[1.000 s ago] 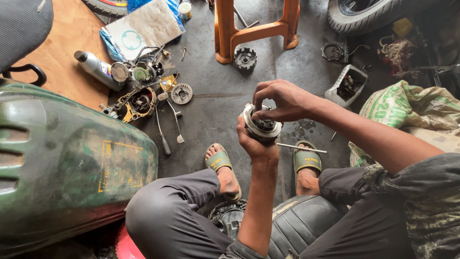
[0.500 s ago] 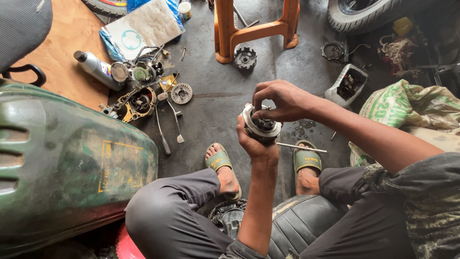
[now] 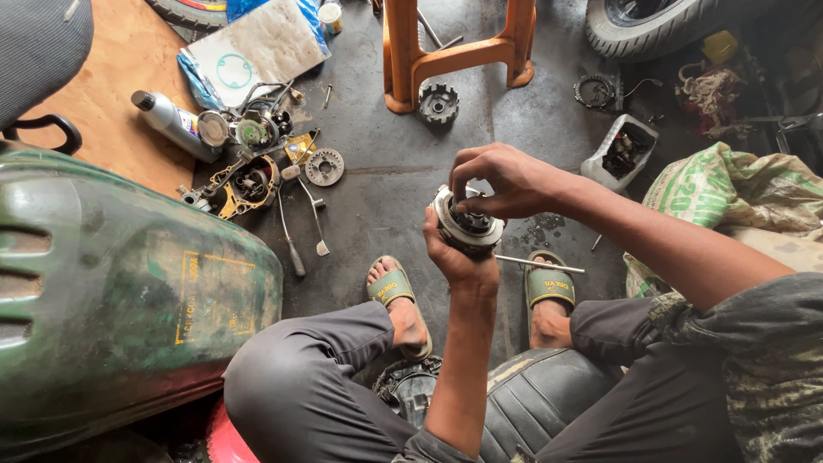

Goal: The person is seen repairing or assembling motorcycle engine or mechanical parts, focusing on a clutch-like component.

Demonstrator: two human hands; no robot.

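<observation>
Nearest the camera, dark trousers, bent knees and a black ribbed seat (image 3: 531, 403) underfoot, with two feet in green sandals (image 3: 390, 287) planted on the stained concrete floor (image 3: 386, 184) just below the round metal clutch assembly (image 3: 467, 227); left hand (image 3: 454, 257) cupped under that clutch assembly, palm and fingers wrapped round its lower rim, holding it up at mid-frame; right hand (image 3: 501, 180) curled over its top, fingertips pinched down on the inner part, narrow rather than spread; a thin metal rod (image 3: 540, 263) lying on the floor just right of and below the clutch assembly, near the right sandal; far left of the clutch assembly, a large dusty green fuel tank (image 3: 120, 300) filling the lower left corner; up and to the left of the clutch assembly, a scatter of parts: a screwdriver (image 3: 290, 236), a small toothed disc (image 3: 325, 166), a round housing (image 3: 249, 184) and a grey spray can (image 3: 171, 124) lying at the edge of a wooden board (image 3: 103, 103); right of the clutch assembly, a grey plastic box (image 3: 621, 153) and a green printed sack (image 3: 737, 184); beyond the clutch assembly, a dark gear (image 3: 438, 104) lying between the legs of an orange stool (image 3: 411, 51); farthest, up and to the right, a tyre (image 3: 651, 26)
</observation>
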